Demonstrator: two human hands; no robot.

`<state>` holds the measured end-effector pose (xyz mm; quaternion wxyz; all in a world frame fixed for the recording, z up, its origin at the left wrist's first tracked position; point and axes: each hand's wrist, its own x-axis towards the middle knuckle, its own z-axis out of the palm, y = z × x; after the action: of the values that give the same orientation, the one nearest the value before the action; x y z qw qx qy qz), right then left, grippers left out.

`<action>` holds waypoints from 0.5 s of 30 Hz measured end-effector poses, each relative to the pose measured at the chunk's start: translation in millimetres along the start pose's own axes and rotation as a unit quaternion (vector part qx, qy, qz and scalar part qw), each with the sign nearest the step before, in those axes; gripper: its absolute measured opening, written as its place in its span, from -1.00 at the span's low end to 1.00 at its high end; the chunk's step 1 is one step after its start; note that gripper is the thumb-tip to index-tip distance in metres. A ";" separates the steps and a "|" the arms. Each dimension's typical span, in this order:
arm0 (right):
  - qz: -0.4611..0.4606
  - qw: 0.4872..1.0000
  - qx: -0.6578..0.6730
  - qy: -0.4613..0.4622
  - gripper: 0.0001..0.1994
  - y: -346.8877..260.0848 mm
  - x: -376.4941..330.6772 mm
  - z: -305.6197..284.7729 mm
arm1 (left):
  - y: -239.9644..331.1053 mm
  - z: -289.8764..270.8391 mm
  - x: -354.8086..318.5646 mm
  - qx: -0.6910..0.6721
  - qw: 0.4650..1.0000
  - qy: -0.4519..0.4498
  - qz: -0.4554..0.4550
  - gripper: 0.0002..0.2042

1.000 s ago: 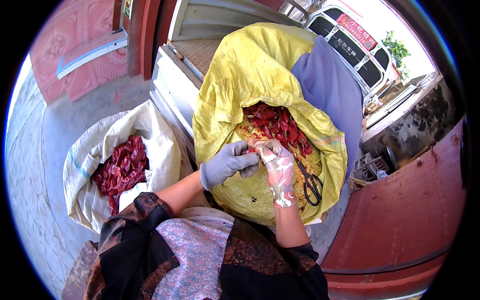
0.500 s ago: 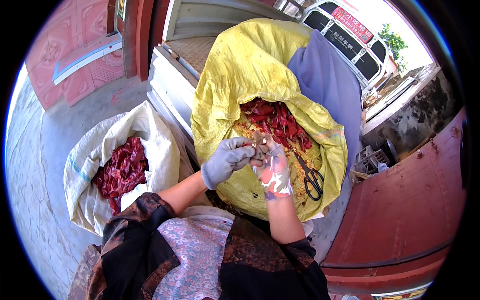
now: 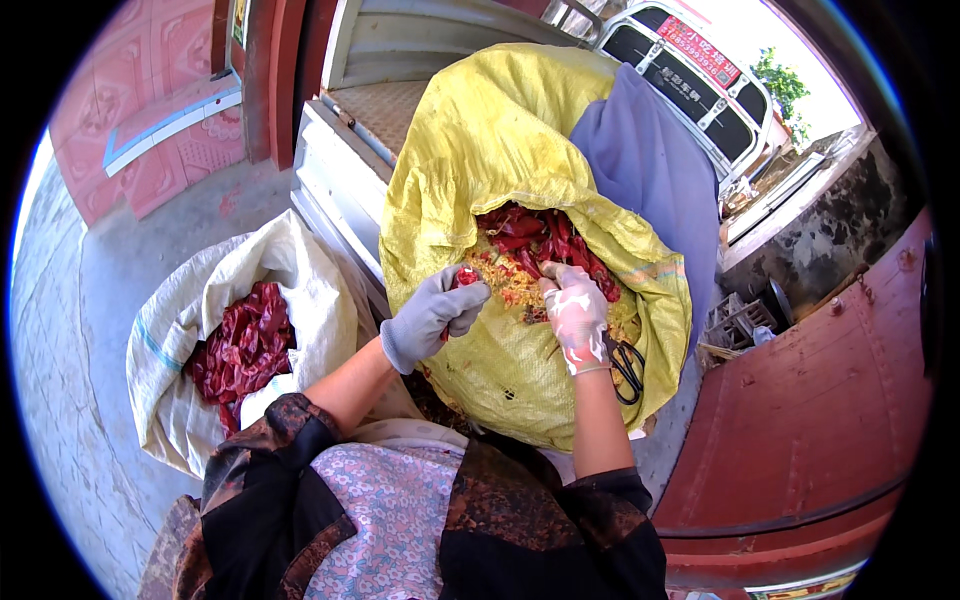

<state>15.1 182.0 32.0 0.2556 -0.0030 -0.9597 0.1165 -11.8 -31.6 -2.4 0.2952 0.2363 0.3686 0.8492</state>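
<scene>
My left hand [image 3: 437,314], in a grey glove, is closed round a dried red chili pepper [image 3: 466,276], whose red end shows above the fingers. It hovers over the near left side of the yellow woven sack [image 3: 500,130]. At the sack's mouth my right hand [image 3: 578,312], in a pink, grey and white camouflage glove, has its fingers slightly apart, with nothing visible between them. Whole red chilies [image 3: 533,228] lie just beyond it, and loose yellow seeds [image 3: 507,278] to its left. Black-handled scissors [image 3: 628,372] rest beside my right wrist, which hides their blades.
To the left, a white woven sack [image 3: 165,335] stands on the concrete floor, holding dark red chilies [image 3: 245,345]. Behind the yellow sack are a vehicle's cargo bed [image 3: 385,105] and a purple cloth [image 3: 650,150]. A red metal panel [image 3: 800,430] is at right.
My hands, together half a second ago, have parted. The left has moved left with the chili; the right has moved right and down, now covering the scissors' blades.
</scene>
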 end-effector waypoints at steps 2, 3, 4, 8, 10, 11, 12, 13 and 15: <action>-0.016 0.995 -0.101 0.005 -0.85 5.2 7.4 12.2 | 3.3 2.1 -1.2 -0.012 1.000 -0.015 0.008 -0.76; -0.002 0.991 -0.130 -0.012 -0.86 12.7 11.1 22.5 | 4.7 3.2 -1.3 -0.018 0.999 -0.025 0.011 -0.75; -0.004 0.994 -0.104 0.008 -0.89 65.4 14.9 63.8 | 5.2 5.6 2.6 0.002 0.999 -0.036 0.006 -0.75; 0.237 0.926 0.295 -0.021 -0.88 26.9 17.0 28.3 | 1.4 0.7 -0.9 0.044 0.999 -0.005 0.001 -0.72; 0.046 0.999 0.011 0.008 -0.88 9.7 9.4 -1.2 | -0.5 0.2 -1.4 0.039 0.999 0.011 -0.007 -0.71; 0.013 0.998 -0.055 -0.004 -0.88 -0.7 7.2 -15.0 | -1.9 -1.7 0.1 0.034 0.999 0.017 -0.012 -0.72; 0.026 1.000 -0.016 -0.007 -0.88 3.0 3.6 -15.3 | -3.0 -2.7 0.8 0.029 0.999 0.022 -0.018 -0.72; 0.026 1.000 0.000 0.004 -0.88 0.8 -2.8 -18.0 | -1.2 0.8 0.4 0.047 0.997 0.049 -0.033 -0.75; 0.017 1.000 0.004 0.022 -0.87 -13.8 -17.2 -24.4 | 3.1 11.7 -0.5 0.083 0.989 0.100 -0.066 -0.80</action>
<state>42.8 173.0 47.2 0.2745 -0.0212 -0.9532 0.1249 -5.2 -28.0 7.1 0.2913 0.1490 0.4799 0.8140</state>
